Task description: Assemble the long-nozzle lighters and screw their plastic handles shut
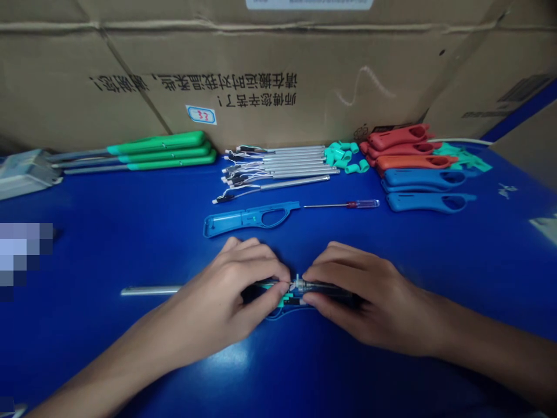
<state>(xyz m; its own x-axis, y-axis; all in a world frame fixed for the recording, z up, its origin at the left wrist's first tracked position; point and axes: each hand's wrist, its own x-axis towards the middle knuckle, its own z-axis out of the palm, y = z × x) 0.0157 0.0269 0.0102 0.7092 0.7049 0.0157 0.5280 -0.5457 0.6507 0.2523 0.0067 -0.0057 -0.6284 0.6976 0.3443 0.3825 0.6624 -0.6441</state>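
Observation:
Both my hands pinch a half-built lighter assembly [296, 293] lying on the blue table [130, 232]. My left hand [237, 284] closes thumb and forefinger on its left part, where a metal tube [150, 290] sticks out to the left. My right hand [354, 293] grips the dark right part with curled fingers. A small clear and teal piece sits between my fingertips. An open blue handle shell [250, 218] lies just beyond my hands, a thin red-handled screwdriver [343, 205] to its right.
Along the back stand cardboard boxes [278, 75]. Before them lie green-handled finished pieces [165, 152], several metal tubes with wires [278, 165], teal caps [346, 155], red shells [404, 148] and blue shells [429, 188]. A grey object [24, 173] sits far left.

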